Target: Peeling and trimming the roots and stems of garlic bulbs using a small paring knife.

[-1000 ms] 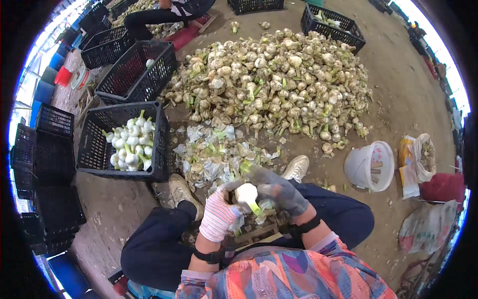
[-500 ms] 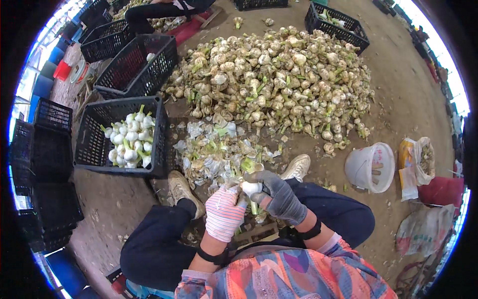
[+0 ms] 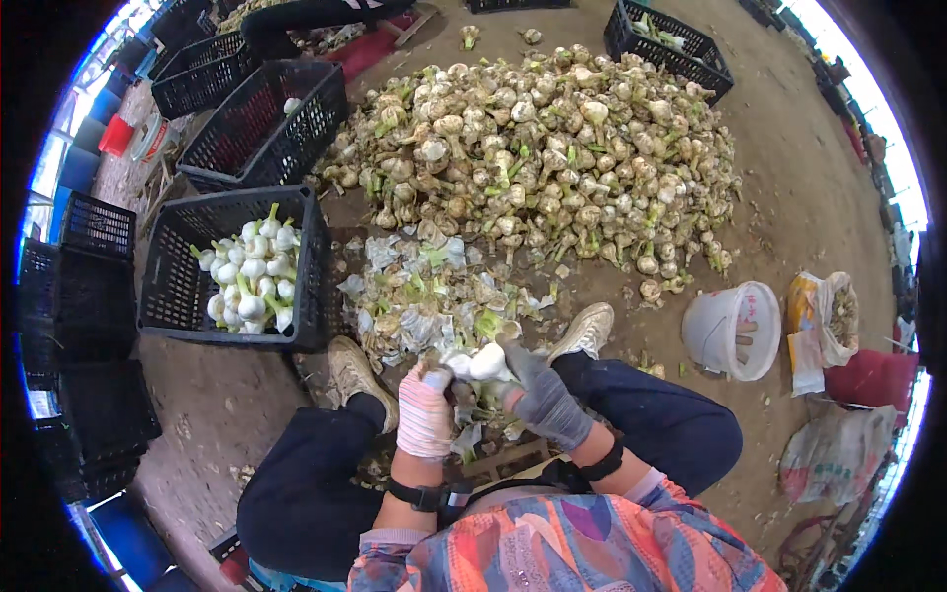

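A clean white garlic bulb [image 3: 486,361] is held between my hands, low above the ground between my shoes. My right hand [image 3: 552,403], in a grey glove, closes on the bulb's right side and stem. A pale flap of garlic skin [image 3: 456,364] stretches left from the bulb to the fingers of my left hand [image 3: 425,412], gloved in white and pink stripes. Those fingers are closed and slightly blurred. Under the hands lies a heap of loose skins and cut leaves [image 3: 424,291]. To the left, a black crate [image 3: 163,281] holds several white garlic bulbs [image 3: 252,276].
A large pile of unpeeled garlic [image 3: 552,158] spreads ahead. Another black crate [image 3: 296,128] stands beyond the first, and one more [image 3: 681,54] at the far right. On the right are a white bucket [image 3: 710,333] and sacks [image 3: 838,454]. A seated person's leg [image 3: 296,22] shows far left.
My left hand has moved a little left, away from my right hand, and turned. More of the bulb's white surface shows between them, and the skin flap now spans the gap.
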Demonstrator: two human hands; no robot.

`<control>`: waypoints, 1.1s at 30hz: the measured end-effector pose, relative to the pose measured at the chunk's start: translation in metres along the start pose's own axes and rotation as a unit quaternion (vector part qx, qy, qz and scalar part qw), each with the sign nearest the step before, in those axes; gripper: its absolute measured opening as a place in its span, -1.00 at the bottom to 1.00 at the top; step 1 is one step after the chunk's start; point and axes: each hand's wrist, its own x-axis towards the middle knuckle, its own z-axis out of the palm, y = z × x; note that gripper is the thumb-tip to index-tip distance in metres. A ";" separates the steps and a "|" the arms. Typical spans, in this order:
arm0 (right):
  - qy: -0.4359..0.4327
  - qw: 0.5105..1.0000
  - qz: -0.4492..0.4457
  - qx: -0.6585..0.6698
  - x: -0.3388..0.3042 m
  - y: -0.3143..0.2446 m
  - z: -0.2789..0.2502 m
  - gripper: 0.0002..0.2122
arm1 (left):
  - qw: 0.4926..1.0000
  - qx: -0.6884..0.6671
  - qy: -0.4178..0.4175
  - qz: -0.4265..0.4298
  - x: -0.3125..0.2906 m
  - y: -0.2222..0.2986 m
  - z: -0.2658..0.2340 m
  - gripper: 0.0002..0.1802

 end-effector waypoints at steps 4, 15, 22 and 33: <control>-0.106 0.965 0.110 0.213 0.000 -0.005 -0.010 -0.58 | 0.954 -0.280 0.099 -0.040 0.019 0.011 -0.012 -0.81; -0.114 0.953 0.102 0.261 0.030 0.021 -0.001 -0.54 | 0.986 0.133 0.056 0.082 0.021 -0.004 -0.009 -0.76; -0.084 0.983 -0.131 0.096 0.108 -0.041 0.058 -0.52 | 0.978 -0.187 0.085 -0.037 0.055 -0.038 -0.044 -0.70; 0.003 0.766 0.154 -0.624 0.237 0.117 -0.123 -0.63 | 0.973 0.153 0.150 -0.087 0.059 -0.017 -0.027 -0.80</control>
